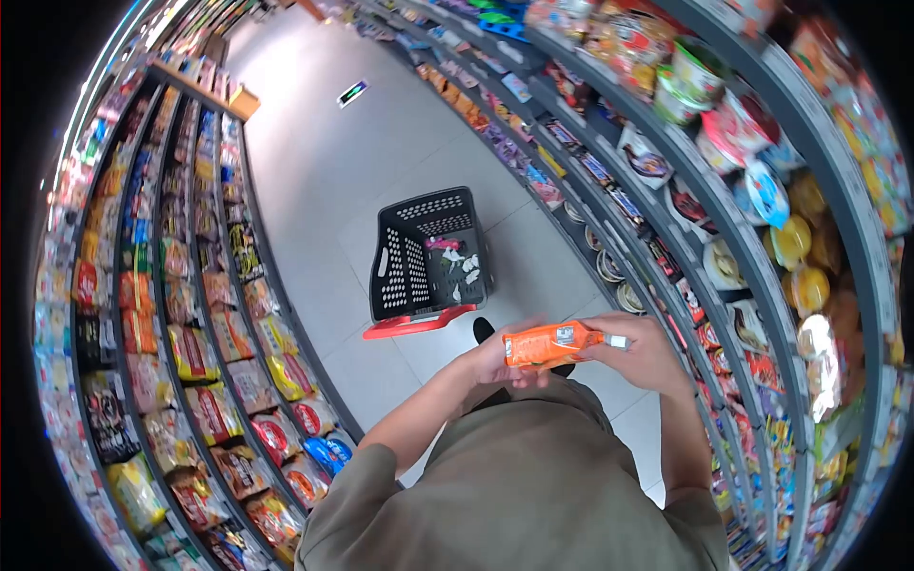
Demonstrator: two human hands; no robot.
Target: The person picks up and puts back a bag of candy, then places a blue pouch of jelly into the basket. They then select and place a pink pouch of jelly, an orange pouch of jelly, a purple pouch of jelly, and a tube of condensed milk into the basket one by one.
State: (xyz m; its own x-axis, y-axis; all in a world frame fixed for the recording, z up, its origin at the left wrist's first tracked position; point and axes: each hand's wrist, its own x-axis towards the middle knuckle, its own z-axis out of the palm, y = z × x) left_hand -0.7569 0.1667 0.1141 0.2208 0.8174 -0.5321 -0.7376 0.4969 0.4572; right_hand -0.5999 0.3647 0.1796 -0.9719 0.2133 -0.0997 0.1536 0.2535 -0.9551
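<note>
An orange pouch with a barcode panel and a pale, cap-like end is held level in front of my body. My left hand wraps its left end, fingers curled underneath. At the other end my right hand closes around it, close to the pale tip. Beyond my hands, a black shopping basket with a red handle stands on the floor. Inside it lie a pink item and several small white and green pieces, too small to name.
Shelves of bagged snacks line the left side. On the right, a tall shelf carries cups, packets and round yellow containers. Grey floor tiles run between them, with a small lit sign farther up the aisle.
</note>
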